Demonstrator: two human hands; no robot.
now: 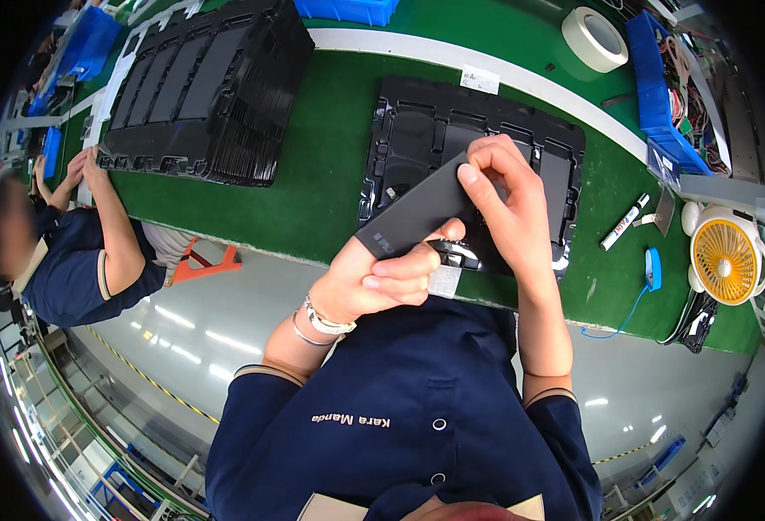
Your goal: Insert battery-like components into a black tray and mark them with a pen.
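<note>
A flat, matt black rectangular block (417, 207), shaped like a power bank, is tilted above the bench with small light marks near its lower left end. My left hand (391, 282) grips that lower end, fingers curled beneath it. At the upper right end, my right hand (513, 195) closes its thumb and fingers on the corner. Underneath lies a black plastic tray (404, 130) with moulded compartments. Matt black pieces sit in some of its right-hand compartments; my hands and the block hide part of the tray.
A tall stack of black trays (248, 122) stands left, with a co-worker (96, 260) beyond it. To the right are a marker pen (625, 221), blue wrist strap (652, 269) and yellow-white fan (725, 258). Farther back sit a tape roll (594, 40) and blue parts bin (656, 95).
</note>
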